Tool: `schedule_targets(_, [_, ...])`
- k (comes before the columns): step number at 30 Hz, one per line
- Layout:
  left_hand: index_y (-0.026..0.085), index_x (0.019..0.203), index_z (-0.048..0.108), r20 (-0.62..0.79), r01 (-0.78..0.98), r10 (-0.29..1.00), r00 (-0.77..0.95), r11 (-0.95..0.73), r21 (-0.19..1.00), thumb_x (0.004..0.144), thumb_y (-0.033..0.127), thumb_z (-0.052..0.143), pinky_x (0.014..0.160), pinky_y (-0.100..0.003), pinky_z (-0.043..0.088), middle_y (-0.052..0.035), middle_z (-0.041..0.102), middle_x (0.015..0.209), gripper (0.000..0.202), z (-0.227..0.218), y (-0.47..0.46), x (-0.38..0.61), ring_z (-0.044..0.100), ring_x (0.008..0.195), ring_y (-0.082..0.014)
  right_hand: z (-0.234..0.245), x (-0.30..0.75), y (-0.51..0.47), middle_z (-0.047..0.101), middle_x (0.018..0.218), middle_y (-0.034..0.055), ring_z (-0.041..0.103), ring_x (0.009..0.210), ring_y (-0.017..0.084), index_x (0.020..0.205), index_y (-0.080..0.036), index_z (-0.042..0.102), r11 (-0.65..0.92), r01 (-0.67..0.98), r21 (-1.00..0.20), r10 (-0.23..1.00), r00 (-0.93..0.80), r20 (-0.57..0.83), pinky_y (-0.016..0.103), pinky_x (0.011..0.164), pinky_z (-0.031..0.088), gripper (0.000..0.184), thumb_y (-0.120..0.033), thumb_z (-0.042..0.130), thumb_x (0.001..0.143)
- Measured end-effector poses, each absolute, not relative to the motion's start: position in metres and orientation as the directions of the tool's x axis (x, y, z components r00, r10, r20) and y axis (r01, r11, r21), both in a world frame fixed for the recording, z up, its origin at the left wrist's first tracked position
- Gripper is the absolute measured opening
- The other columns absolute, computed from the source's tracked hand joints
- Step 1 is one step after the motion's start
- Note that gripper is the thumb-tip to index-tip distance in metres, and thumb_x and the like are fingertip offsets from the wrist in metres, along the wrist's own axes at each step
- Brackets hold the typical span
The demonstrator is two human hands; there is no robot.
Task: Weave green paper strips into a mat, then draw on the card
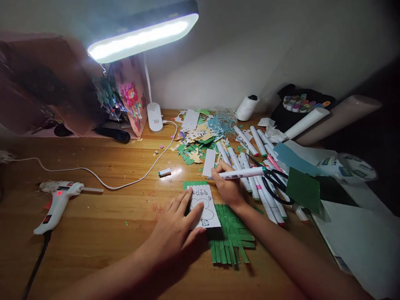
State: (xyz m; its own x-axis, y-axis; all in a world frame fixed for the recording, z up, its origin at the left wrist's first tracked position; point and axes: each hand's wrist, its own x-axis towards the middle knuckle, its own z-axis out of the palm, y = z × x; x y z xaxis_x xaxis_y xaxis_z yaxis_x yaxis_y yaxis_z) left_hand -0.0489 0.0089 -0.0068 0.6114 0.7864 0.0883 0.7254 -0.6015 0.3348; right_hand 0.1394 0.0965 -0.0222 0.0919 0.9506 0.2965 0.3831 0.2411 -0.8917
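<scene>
My left hand (177, 220) lies flat with its fingers spread, pressing down a white card (204, 213). Black line drawings show on the card: a flower shape, small figures and a row of marks. Behind its far edge a strip of green paper (190, 183) sticks out. My right hand (229, 187) is closed around a white marker (246, 173) with a green end; its tip points left, just above the card's far right corner. Whether the tip touches anything I cannot tell. A woven mat of green paper strips (231, 237) lies partly under the card and my right wrist.
A marker cap (164, 172) lies left of the card. Several markers (261, 196) and black-handled scissors (276, 189) crowd the right. Paper scraps (196, 146) pile up behind, near a thread spool (247, 108). At left are a hot glue gun (58, 206), a cable (109, 187) and a lamp (154, 118).
</scene>
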Motion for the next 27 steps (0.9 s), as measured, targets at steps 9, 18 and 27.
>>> schedule_targets(9, [0.018, 0.14, 0.038, 0.087, 0.707, 0.747, 0.659, -0.655, 0.268, 0.097, 0.054, 0.031, 0.103, -0.045, 0.039, -0.0155, 0.033, 0.149, 0.057, -0.007, 0.013, -0.049, 0.033, 0.135, -0.0289, -0.018, 0.14, 0.095, 0.04, 0.053, -0.0052, 0.04, 0.053, 0.013, 0.059, -0.022, 0.037, 0.271, 0.384, -0.883, 0.951, 0.033, 0.307, 0.026, 0.056, 0.034, 0.031, -0.03, 0.052, 0.085])
schedule_targets(18, [0.014, 0.125, 0.055, 0.13, 0.746, 0.761, 0.636, -0.649, 0.15, 0.094, 0.045, 0.048, 0.099, -0.047, 0.044, -0.0179, 0.051, 0.135, 0.045, -0.003, 0.018, -0.054, 0.052, 0.121, -0.0312, -0.015, 0.14, 0.093, 0.039, 0.055, -0.0057, 0.038, 0.052, 0.012, 0.06, -0.022, 0.039, 0.298, 0.363, -0.883, 0.951, -0.031, 0.308, 0.026, 0.053, 0.031, 0.031, -0.032, 0.052, 0.086])
schedule_targets(27, [0.015, 0.13, 0.051, 0.1, 0.731, 0.775, 0.624, -0.624, 0.277, 0.096, 0.041, 0.044, 0.1, -0.048, 0.043, -0.0169, 0.046, 0.139, 0.043, 0.004, 0.02, -0.059, 0.045, 0.127, -0.0302, -0.016, 0.141, 0.094, 0.037, 0.053, -0.0061, 0.036, 0.05, 0.012, 0.061, -0.022, 0.037, 0.301, 0.357, -0.884, 0.952, -0.064, 0.299, 0.025, 0.05, 0.028, 0.03, -0.033, 0.052, 0.085])
